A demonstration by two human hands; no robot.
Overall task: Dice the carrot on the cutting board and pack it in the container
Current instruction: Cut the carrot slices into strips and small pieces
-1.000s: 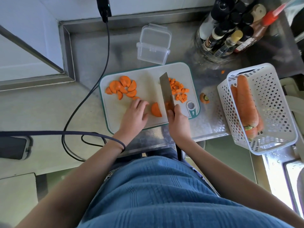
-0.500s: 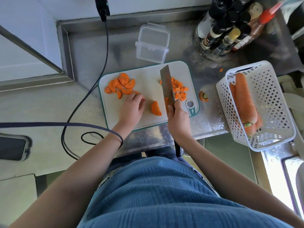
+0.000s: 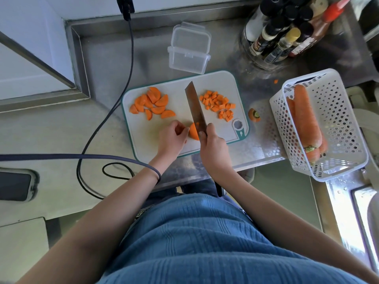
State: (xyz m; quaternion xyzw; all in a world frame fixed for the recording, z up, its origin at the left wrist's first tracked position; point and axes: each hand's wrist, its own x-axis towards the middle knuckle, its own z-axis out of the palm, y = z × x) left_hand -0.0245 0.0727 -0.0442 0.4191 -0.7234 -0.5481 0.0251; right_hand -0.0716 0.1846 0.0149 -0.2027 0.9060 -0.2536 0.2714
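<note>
A half-round carrot piece (image 3: 193, 132) lies near the front edge of the white cutting board (image 3: 180, 95), with the cleaver blade (image 3: 195, 107) across its right side. The left hand (image 3: 173, 138) has its grip curled, fingertips pinching the piece's left edge. The right hand (image 3: 214, 149) is clenched around the cleaver's handle. On the board's left lies a heap of half-moon carrot slices (image 3: 152, 103); on its right, a heap of diced carrot (image 3: 219, 105). Behind the board the clear plastic container (image 3: 189, 49) stands open on the steel desk (image 3: 102, 58). Just beside the board's right edge lies a carrot top (image 3: 253, 115), and further right a white perforated basket (image 3: 344, 119) holds whole carrots (image 3: 305, 117). Sauce bottles (image 3: 287, 33) cluster at the back right.
</note>
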